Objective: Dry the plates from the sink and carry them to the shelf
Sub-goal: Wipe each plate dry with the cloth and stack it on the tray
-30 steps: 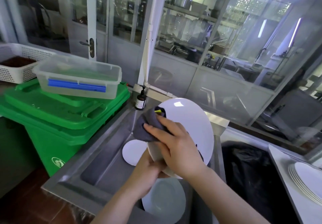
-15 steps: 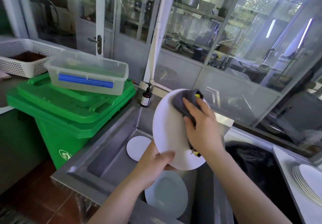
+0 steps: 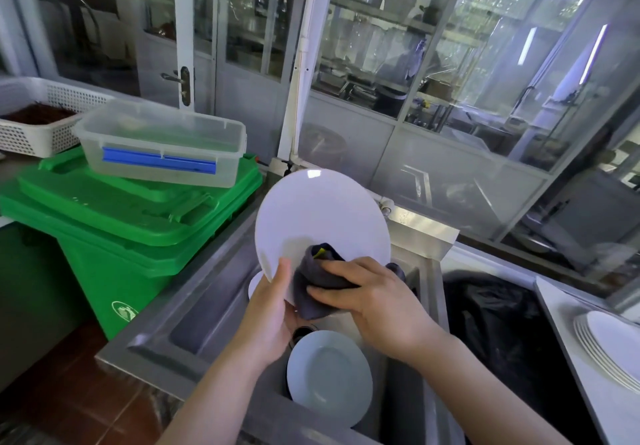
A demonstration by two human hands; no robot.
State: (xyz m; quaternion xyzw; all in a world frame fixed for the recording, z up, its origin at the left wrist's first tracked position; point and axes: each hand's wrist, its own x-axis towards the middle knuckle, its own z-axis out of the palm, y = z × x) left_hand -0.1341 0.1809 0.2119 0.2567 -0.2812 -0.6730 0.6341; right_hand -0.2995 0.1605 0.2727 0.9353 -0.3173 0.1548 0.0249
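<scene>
Round white ceramic plate (image 3: 320, 216) is held nearly upright over the steel sink (image 3: 194, 309). Left hand (image 3: 268, 320) grips its lower rim, thumb on the near face. Right hand (image 3: 377, 301), fingers (image 3: 330, 297) curled, presses a dark grey cloth (image 3: 317, 289) low on that face. Unwiped area lies above the fingers. Stacked white plates (image 3: 609, 347) sit well right, nearer the right hand.

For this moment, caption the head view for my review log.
Left hand holds white plate over sink; right hand wipes with grey cloth.

three plates (image 3: 322, 216) at sink (image 3: 194, 309), one cloth (image 3: 318, 292)
</scene>
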